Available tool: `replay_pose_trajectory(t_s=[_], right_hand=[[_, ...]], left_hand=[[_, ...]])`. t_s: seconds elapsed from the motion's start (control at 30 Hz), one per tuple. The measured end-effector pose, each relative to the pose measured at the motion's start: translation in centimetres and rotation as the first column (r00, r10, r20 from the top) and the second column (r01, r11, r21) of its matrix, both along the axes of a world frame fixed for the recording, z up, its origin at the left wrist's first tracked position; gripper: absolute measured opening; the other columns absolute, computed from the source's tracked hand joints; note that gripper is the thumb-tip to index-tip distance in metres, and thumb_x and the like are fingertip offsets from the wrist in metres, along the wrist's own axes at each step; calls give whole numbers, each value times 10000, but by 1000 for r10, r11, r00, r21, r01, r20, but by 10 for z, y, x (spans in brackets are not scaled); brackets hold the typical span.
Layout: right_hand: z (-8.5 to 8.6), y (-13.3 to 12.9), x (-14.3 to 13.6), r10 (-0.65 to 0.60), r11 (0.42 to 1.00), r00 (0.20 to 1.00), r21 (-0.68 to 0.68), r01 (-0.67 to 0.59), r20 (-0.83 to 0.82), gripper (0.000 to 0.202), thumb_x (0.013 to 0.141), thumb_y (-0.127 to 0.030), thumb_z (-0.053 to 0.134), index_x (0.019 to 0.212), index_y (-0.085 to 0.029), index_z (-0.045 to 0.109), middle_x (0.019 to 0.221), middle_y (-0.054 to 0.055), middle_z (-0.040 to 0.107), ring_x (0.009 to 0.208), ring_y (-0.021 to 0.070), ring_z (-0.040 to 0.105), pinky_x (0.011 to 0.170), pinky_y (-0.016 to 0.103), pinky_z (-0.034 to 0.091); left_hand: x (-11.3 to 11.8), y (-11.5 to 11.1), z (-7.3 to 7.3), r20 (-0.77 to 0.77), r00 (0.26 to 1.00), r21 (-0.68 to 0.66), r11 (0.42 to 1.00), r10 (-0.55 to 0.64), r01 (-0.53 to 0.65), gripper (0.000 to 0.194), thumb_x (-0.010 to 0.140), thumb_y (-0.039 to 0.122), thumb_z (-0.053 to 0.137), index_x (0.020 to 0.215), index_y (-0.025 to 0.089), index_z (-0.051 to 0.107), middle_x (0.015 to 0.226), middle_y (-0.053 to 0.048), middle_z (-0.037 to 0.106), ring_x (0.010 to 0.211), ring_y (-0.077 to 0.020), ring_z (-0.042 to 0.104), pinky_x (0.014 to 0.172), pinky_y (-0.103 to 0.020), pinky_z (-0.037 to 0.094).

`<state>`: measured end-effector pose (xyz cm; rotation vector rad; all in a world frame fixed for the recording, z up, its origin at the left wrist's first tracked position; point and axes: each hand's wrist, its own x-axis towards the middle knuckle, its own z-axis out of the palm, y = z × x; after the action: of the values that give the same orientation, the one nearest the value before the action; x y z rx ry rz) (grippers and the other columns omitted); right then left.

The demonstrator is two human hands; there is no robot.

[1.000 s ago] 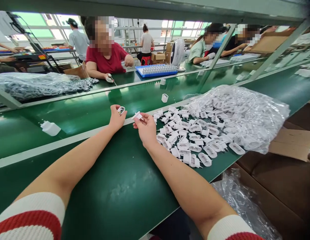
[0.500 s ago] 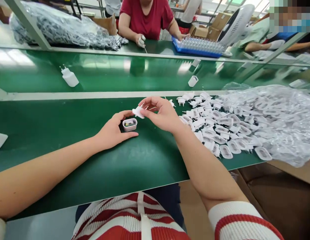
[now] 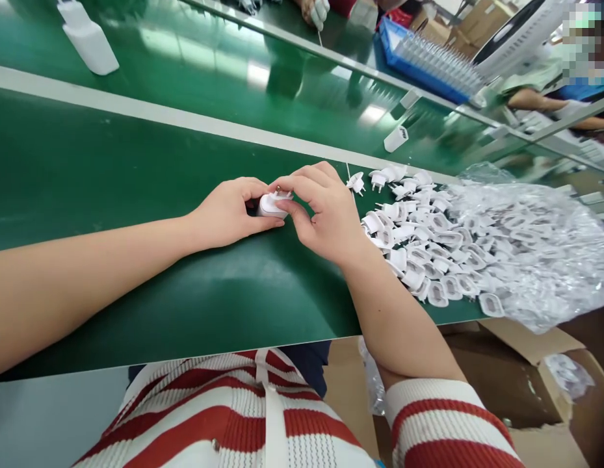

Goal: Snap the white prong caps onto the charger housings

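The left hand (image 3: pixel 223 211) and right hand (image 3: pixel 331 218) have fingers clamped on a white plug (image 3: pixel 268 207), between the bench's (image 3: pixel 184 312) near and far edges; lopsided pressure could skew its pronged top (image 3: pixel 283 195).

"Is it bright enough?"
"Yes, fairly. The green belt (image 3: pixel 184 84) throws back white glare at eleven and one o'clock; the source itself can't be seen."
"And the table (image 3: pixel 223 292)?"
"Just a soft, pale sheen around seven. The plastic bag (image 3: pixel 555 253) glints at three, while the open carton (image 3: pixel 497 377) sits in shadow at four."
"Sharp?"
"The white charger (image 3: pixel 272 205) near the centre is a bit soft. The blue tray (image 3: pixel 423 65), past one, is smeared, and a pixelated patch covers part of two o'clock, near the stretched edge."
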<state>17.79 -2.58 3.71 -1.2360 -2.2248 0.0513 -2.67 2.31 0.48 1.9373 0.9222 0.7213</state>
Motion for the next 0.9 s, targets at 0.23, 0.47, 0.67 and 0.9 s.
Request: replay_pose_trajectory(t_s=[0.23, 0.47, 0.67, 0.9], right_hand=[[2, -5, -6, -65, 995, 998, -70, 64, -1, 284, 1047, -220, 512, 1161, -259, 769, 1096, 63, 779, 1038, 263, 710, 947, 422, 571], [4, -9, -6, -101, 994, 995, 39, 100, 8, 273, 1072, -273, 507, 1160, -287, 765, 1053, 48, 787, 1030, 264, 727, 1205, 528, 459], [3, -7, -5, -101, 994, 993, 43, 98, 61, 272, 1092, -346, 496, 1203, -311, 742, 1045, 40, 782, 1042, 280, 723, 1216, 578, 438], [5, -9, -6, -137, 991, 984, 16, 136, 115, 268, 1074, -318, 512, 1169, -309, 763, 1059, 44, 783, 1077, 310, 700, 1112, 551, 491]], left_hand=[[1, 1, -3, 19, 999, -45, 999, 27, -26, 285, 781, 396, 884, 970, 206, 787, 1015, -29, 731, 997, -286, 687, 908, -390, 531], [1, 1, -3, 5, 1000, -31, 999, 21, -21, 281, 792, 409, 867, 963, 204, 780, 997, -40, 720, 1010, -301, 677, 918, -409, 536], [2, 2, -4, -7, 1000, -15, 1000, 8, -8, 270, 798, 428, 841, 943, 214, 763, 989, -35, 716, 1075, -327, 676, 947, -423, 552], [3, 1, -3, 26, 1000, -40, 999, 12, -11, 242, 793, 394, 861, 919, 208, 770, 985, -34, 703, 1128, -349, 667, 1005, -462, 534]])
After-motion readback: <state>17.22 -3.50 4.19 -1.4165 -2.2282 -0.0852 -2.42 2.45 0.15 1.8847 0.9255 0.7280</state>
